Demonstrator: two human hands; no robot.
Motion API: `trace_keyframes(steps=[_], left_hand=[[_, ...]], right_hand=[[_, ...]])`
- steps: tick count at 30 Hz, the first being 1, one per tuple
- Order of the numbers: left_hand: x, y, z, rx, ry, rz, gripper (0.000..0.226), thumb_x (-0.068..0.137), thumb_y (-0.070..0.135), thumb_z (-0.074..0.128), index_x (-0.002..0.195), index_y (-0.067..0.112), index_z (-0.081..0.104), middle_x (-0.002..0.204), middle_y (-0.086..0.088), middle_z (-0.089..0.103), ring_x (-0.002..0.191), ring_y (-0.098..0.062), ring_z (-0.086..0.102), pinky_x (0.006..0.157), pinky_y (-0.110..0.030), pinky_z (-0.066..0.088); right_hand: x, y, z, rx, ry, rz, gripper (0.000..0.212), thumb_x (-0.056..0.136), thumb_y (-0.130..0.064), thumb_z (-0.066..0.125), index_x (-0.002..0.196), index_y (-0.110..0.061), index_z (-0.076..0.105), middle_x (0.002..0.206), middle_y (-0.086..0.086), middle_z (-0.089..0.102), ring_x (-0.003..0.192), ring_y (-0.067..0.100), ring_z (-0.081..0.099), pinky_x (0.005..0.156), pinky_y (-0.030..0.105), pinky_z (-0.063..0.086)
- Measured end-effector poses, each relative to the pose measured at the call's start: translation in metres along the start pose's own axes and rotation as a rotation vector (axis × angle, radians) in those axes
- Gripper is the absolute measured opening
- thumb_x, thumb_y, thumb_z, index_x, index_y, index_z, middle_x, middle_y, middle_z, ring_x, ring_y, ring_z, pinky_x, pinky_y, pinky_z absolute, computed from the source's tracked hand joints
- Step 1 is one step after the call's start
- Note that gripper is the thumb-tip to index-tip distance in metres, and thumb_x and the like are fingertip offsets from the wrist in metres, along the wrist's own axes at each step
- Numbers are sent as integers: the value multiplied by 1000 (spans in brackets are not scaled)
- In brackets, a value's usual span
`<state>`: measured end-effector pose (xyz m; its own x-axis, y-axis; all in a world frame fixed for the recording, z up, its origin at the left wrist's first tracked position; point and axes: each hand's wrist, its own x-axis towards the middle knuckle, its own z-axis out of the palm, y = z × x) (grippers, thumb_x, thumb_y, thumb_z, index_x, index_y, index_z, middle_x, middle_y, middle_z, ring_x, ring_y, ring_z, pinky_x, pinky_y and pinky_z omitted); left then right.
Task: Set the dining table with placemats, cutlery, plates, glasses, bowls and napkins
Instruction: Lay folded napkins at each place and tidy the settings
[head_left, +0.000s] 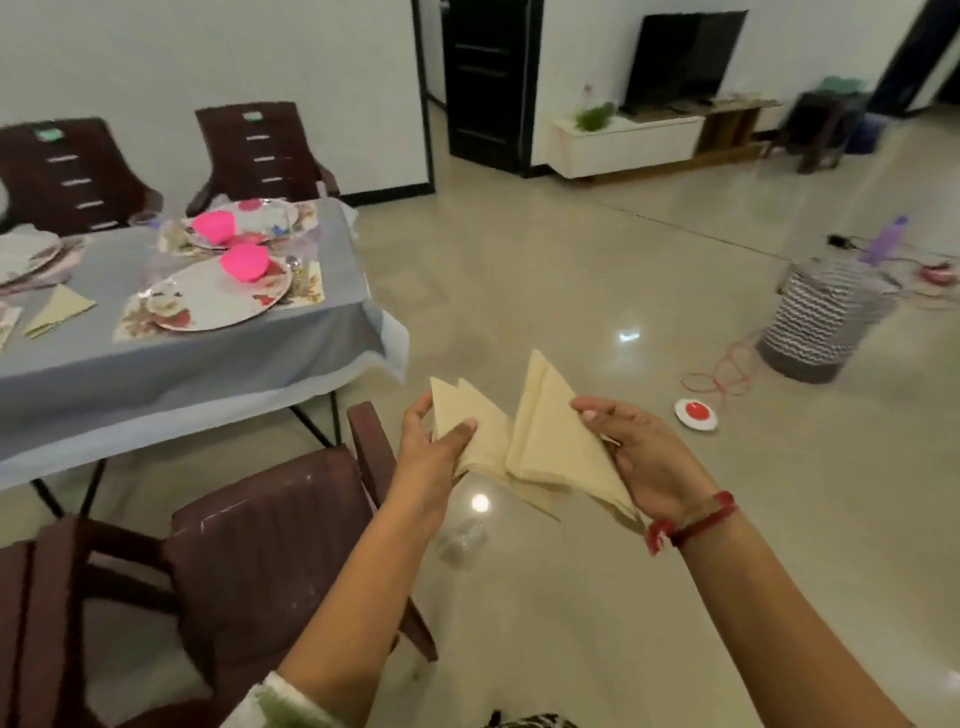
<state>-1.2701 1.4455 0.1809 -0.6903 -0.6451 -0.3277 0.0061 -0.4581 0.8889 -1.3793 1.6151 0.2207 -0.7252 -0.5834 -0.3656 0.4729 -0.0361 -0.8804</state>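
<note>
left hand (434, 447) and right hand (641, 452) each pinch folded cream napkins (550, 441) above the floor, well apart from the set table (171, 358).

Matt paper napkins (540, 441), glossy floor tiles (597, 291) (mirror-like), grey cloth tablecloth (171, 364).

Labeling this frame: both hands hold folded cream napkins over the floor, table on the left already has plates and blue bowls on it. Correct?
One error: the bowls are pink, not blue, as the head view shows. The rest holds: left hand and right hand each grip folded cream napkins over the floor, and the table on the left already carries plates.
</note>
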Motion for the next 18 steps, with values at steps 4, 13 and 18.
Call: trace_keyframes(steps=[4,13,18], left_hand=[[56,1,9,-8,153,72,61,91,3,60,142,22,30,105,4,62,87,-13,66,66,-27,57],[209,29,19,-74,473,105,67,91,4,61,145,21,27,126,-9,53,92,-20,64,57,-25,54],[277,50,27,-86,571,100,71,89,7,64,145,27,27,127,-14,54,97,-28,63,58,-31,53]], right_hand=[[99,-26,3,21,-139,76,17,92,-2,53,94,-13,66,85,1,68,70,12,62,56,24,55],[293,-94,43,-49,-390,183,28,91,10,45,101,-8,63,95,6,64,76,16,61,59,25,57],[388,-125,65,-25,-462,226,35,88,18,40,101,-7,60,101,13,61,86,22,61,64,27,59]])
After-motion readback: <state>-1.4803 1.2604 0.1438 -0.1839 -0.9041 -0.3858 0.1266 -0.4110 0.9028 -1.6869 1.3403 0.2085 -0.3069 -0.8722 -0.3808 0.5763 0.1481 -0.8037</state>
